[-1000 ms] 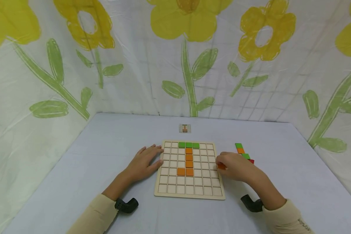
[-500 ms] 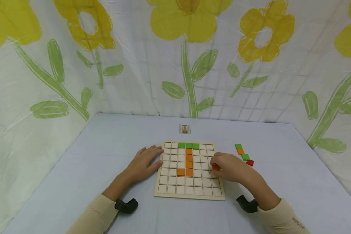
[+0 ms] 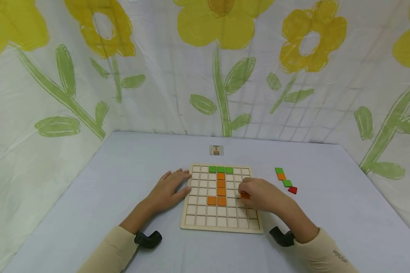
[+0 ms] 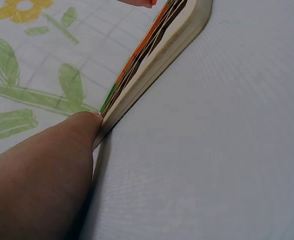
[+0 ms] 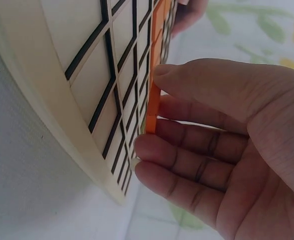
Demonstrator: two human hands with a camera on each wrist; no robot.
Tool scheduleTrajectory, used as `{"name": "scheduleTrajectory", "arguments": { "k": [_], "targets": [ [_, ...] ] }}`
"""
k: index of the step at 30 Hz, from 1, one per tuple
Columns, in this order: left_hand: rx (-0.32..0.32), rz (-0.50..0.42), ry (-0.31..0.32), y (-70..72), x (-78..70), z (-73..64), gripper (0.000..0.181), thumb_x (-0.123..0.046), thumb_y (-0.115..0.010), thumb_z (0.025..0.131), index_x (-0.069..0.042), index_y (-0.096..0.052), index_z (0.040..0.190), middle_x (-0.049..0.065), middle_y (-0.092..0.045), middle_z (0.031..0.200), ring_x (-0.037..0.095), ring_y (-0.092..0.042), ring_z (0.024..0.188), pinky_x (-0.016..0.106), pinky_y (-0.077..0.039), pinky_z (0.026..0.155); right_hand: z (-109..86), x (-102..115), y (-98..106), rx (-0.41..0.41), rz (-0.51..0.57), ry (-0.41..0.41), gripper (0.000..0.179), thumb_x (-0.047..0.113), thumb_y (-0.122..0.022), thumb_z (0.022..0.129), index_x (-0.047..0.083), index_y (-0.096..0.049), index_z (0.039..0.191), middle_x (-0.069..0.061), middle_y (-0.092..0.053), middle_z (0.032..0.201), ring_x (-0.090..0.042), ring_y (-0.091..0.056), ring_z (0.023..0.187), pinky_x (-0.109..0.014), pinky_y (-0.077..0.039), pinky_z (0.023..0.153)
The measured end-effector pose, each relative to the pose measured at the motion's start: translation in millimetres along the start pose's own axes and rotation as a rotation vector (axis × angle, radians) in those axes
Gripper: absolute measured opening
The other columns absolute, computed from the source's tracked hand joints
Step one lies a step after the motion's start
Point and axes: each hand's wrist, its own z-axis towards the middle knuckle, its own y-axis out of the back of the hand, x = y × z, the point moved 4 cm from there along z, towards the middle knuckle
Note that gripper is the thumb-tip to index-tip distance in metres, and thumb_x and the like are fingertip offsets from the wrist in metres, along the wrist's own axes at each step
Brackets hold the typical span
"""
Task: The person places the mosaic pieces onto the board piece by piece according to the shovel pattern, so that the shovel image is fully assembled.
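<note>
A wooden grid board (image 3: pixel 222 230) lies flat in the middle of the table. Three green tiles (image 3: pixel 221 169) fill part of its far row, with several orange tiles (image 3: pixel 221 184) in a column below and one more to the left. Along the board's left edge rests my left hand (image 3: pixel 169 191), fingers fairly straight; its thumb (image 4: pixel 81 127) touches the rim in the left wrist view. Over the right part of the board, my right hand (image 3: pixel 263 193) pinches an orange tile (image 5: pixel 154 107) between thumb and fingers. Part of that tile is hidden by the hand.
Right of the board lie two green tiles (image 3: pixel 287 183), an orange tile (image 3: pixel 281 176) and a red rounded piece (image 3: pixel 292 190). A small pattern card (image 3: pixel 216 150) lies beyond the board. A flower-printed curtain (image 3: pixel 157 76) hangs behind the table.
My right hand has moved left from the board's right edge to over its right columns, carrying the orange tile, which uncovers the loose pieces on the right. My left hand has stayed put.
</note>
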Motion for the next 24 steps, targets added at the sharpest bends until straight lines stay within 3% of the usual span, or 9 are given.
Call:
{"name": "scheduleTrajectory", "arguments": {
  "k": [6,12,24],
  "targets": [
    [0.012,0.013,0.011,-1.1,0.7,0.4,0.051,-0.038,-0.058,0.101,-0.008,-0.054,0.143,0.010,-0.048,0.151,0.032,-0.035,0.144,0.059,-0.019,0.117,5.5,5.9,-3.6,-0.011,-0.019,0.051,0.013,0.015,-0.080,0.087,0.014,-0.067,0.084,0.005,-0.051,0.076,-0.011,-0.045,0.068,-0.024,-0.043,0.060],
    [0.007,0.010,0.012,-1.9,1.6,-0.2,0.051,-0.039,-0.058,0.101,-0.009,-0.054,0.143,0.010,-0.048,0.151,0.031,-0.036,0.144,0.058,-0.019,0.117,12.4,15.4,-5.8,0.008,-0.023,0.029,0.011,0.017,-0.080,0.087,0.014,-0.069,0.086,0.007,-0.053,0.078,-0.012,-0.048,0.069,-0.025,-0.044,0.062],
    [0.002,0.014,0.006,-1.2,0.3,0.3,0.051,-0.039,-0.058,0.101,-0.009,-0.055,0.142,0.010,-0.048,0.150,0.032,-0.037,0.143,0.059,-0.020,0.116,20.1,24.0,-14.6,0.008,-0.050,0.083,0.012,0.020,-0.081,0.087,0.014,-0.070,0.085,0.006,-0.052,0.075,-0.011,-0.046,0.065,-0.023,-0.043,0.059]
  ]
}}
